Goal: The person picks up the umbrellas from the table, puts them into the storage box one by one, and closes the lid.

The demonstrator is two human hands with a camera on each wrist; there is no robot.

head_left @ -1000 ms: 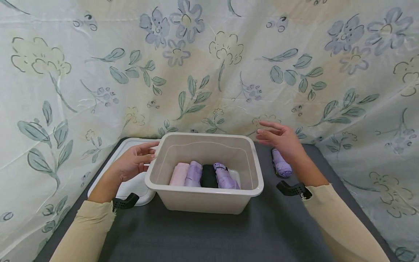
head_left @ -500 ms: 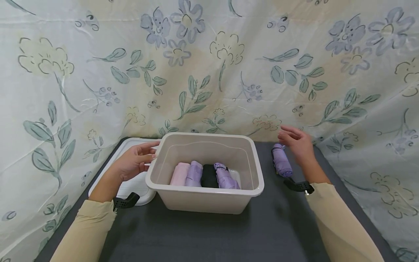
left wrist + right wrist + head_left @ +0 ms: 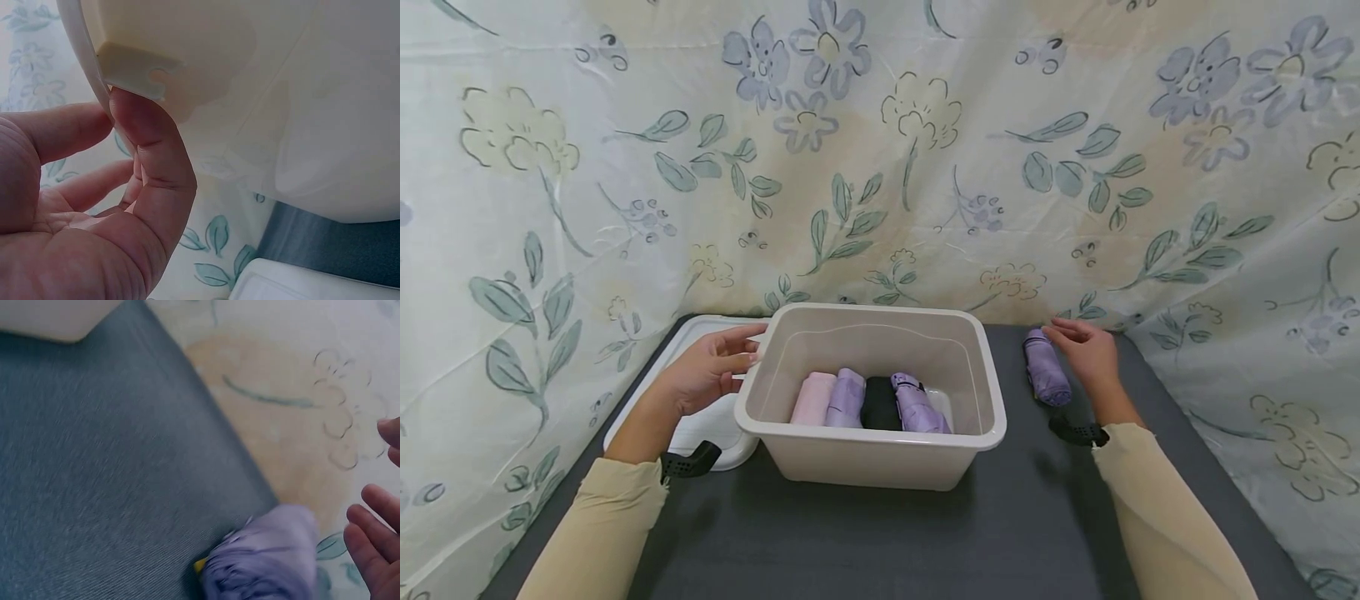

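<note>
- The right hand [image 3: 1086, 354] has been dropping from above the bin's [image 3: 992, 417] far corner and is now lying low beside the loose umbrella [image 3: 1045, 377], just to that hand's left on the grey table [image 3: 925, 533].
- Its fingers [image 3: 375, 531] are reaching relaxed and apart, close to the umbrella's far end; the right wrist view is showing a gap, so it is not gripping yet.
- The left hand [image 3: 711, 371] is staying where it was, at the bin's left rim, likely steadying it.
- Its thumb [image 3: 150, 144] is pressing up under the rim tab, the other fingers curling loosely behind; whether they are clamping the rim I cannot tell.
- To the left hand's right, inside the bin, four folded umbrellas [image 3: 868, 402] are lying side by side: pink, lilac, black, lilac.
- Under the left hand, a white lid [image 3: 700, 433] is lying flat, probably set aside to keep the bin open.
- A floral cloth [image 3: 880, 167] is hanging beyond both hands.
</note>
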